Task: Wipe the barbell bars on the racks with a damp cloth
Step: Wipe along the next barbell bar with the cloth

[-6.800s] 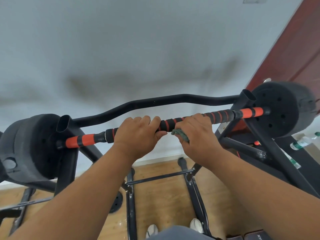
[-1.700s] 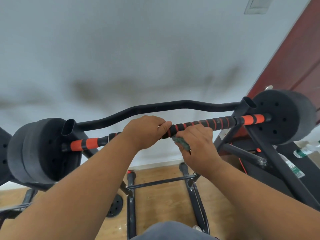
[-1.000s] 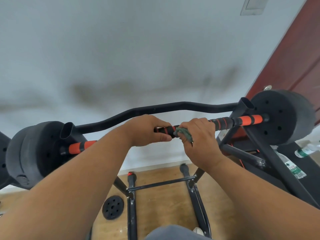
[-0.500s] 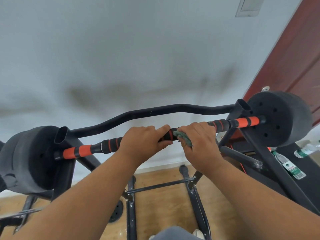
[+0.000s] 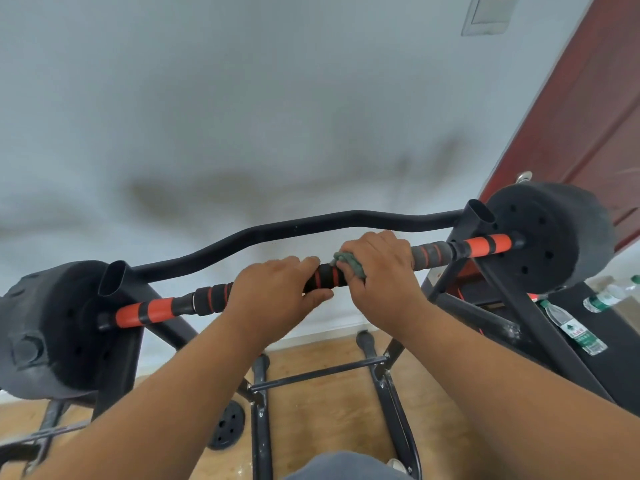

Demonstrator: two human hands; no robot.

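A barbell bar (image 5: 211, 299) with black and orange grips lies across a black rack (image 5: 481, 216), with black weight plates (image 5: 550, 237) at both ends. My left hand (image 5: 273, 292) grips the bar left of its middle. My right hand (image 5: 377, 275) wraps a green cloth (image 5: 349, 263) around the bar just right of the left hand. Only a fold of the cloth shows by the thumb.
A curved black rack bar (image 5: 294, 230) runs behind the barbell, close to a white wall. A red-brown door (image 5: 588, 109) stands at right. Water bottles (image 5: 571, 327) lie on a black bench at lower right. A small loose plate (image 5: 227, 424) rests on the wooden floor.
My right hand with the cloth has slid a little to the right along the bar, baring a short black stretch between the hands. The left hand keeps its grip.
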